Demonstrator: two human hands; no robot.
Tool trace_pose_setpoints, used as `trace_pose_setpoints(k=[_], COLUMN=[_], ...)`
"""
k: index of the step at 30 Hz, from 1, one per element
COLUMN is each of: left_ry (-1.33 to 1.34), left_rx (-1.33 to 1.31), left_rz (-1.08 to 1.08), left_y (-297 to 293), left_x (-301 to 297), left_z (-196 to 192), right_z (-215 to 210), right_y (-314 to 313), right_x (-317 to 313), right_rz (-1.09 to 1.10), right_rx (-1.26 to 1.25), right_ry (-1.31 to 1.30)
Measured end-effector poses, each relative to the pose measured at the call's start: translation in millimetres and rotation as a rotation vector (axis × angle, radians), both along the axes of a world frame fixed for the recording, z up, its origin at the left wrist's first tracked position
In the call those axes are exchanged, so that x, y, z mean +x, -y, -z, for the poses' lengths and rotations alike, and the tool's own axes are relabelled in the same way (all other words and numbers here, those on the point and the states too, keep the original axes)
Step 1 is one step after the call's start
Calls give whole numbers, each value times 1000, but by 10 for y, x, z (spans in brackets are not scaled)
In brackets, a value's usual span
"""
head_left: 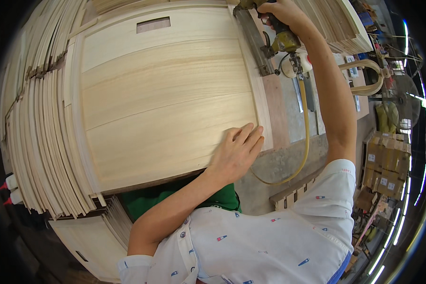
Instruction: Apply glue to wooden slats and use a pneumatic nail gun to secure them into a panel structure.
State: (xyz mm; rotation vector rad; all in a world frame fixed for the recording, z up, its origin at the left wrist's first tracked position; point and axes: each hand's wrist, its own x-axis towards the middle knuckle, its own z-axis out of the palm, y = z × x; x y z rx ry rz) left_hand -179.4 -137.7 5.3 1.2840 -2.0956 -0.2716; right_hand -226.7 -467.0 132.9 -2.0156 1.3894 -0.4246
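Note:
A pale wooden panel [165,90] with a rectangular slot near its far edge lies flat in front of me, framed by thin strips. My left hand [238,150] rests flat on its near right corner, fingers stretched toward the right-hand edge strip [254,90]. At the far right corner my right hand [284,16] is wrapped round the grip of a pneumatic nail gun [285,41]. The gun's long magazine [255,45] lies along the right edge of the panel. From its handle a yellow air hose [306,123] hangs down and curves back toward me.
Many thin wooden strips [42,137] are stacked along the left side. More boards [336,23] are piled at the far right. Below left stands another slotted panel [87,246]. Cardboard boxes [386,163], a fan [402,102] and a wooden pallet [293,194] are to the right.

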Motion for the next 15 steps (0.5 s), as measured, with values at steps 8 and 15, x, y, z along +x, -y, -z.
trace_pose_setpoints(k=[8,15], left_ry=[-27,-33], left_rx=[2,-16], left_rz=[-6,-4], left_y=[4,1], left_x=[-17,-31], left_z=[10,50], right_z=[-68,-20], right_y=[-53,-50], right_x=[96,18], right_rz=[-3,15], right_rx=[44,61], right_ry=[39,58])
